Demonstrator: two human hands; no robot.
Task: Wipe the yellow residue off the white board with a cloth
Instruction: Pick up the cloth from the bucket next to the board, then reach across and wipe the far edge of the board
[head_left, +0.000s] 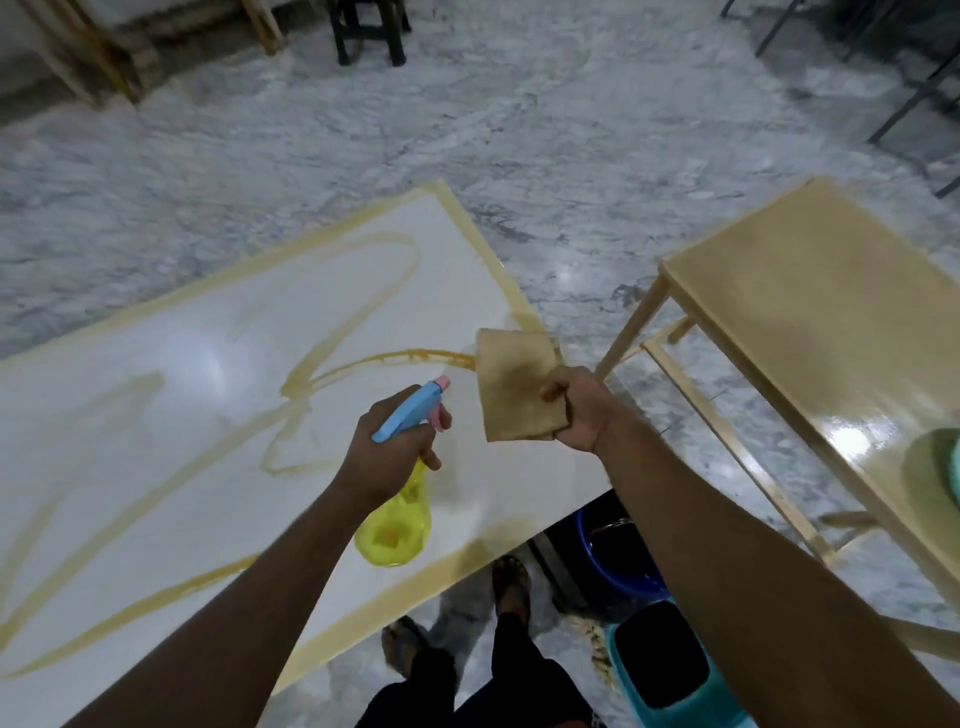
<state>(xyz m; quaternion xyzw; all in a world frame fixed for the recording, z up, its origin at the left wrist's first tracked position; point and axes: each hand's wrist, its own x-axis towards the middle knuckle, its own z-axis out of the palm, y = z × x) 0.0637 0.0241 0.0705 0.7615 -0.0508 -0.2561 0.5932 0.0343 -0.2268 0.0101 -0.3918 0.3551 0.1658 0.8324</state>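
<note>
Left hand (387, 457) grips yellow spray bottle (395, 525); right hand (579, 408) holds cloth (514, 387).

The left hand (392, 452) is gripping a yellow spray bottle (397, 525) above the white board (171, 395), where yellow residue (363, 291) is looping. The right hand (579, 408) is pinching a tan cloth (514, 387), possibly folded, near the board's right edge.

We see dim, soft indoor light. Overhead glare spots shine on the white board (208, 364), the floor (571, 270) and the wooden table (852, 441). Edges bend wide-angle; far corners darken and blur.
</note>
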